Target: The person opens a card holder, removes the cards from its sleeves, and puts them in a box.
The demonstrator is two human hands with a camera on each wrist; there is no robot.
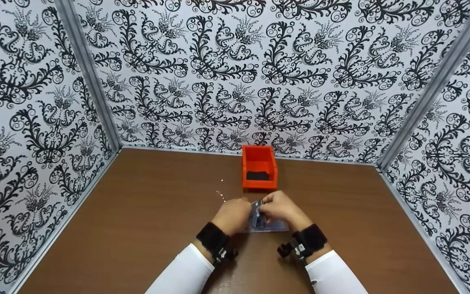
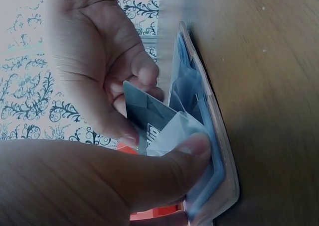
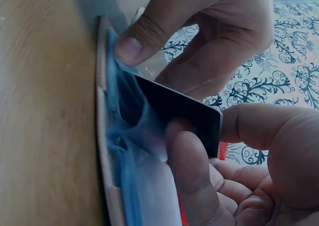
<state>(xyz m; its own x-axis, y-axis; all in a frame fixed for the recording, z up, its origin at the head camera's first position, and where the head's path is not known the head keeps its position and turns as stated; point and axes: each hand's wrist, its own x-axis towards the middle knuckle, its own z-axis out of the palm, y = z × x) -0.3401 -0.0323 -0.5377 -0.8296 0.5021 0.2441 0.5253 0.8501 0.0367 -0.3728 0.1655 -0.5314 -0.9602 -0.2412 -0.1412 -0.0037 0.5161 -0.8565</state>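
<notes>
A card holder [image 1: 275,226] with clear bluish plastic sleeves [image 3: 124,176] and a pale pinkish cover [image 2: 227,161] lies spread on the table. My left hand [image 1: 233,214] grips its left part, the thumb [image 2: 192,149] pressing on a clear sleeve. From the other side, my right hand [image 1: 282,207] pinches a dark card [image 3: 182,109] by its outer end between thumb and finger. The card's inner end stays within the sleeve, and it stands tilted up from the holder. White lettering shows on the card's other face in the left wrist view.
Beyond the hands stands an orange bin [image 1: 259,165] with something dark at its front. Small bright specks [image 1: 221,196] show on the brown table [image 1: 157,196] left of the bin. Patterned walls [image 1: 227,61] close off the back and both sides.
</notes>
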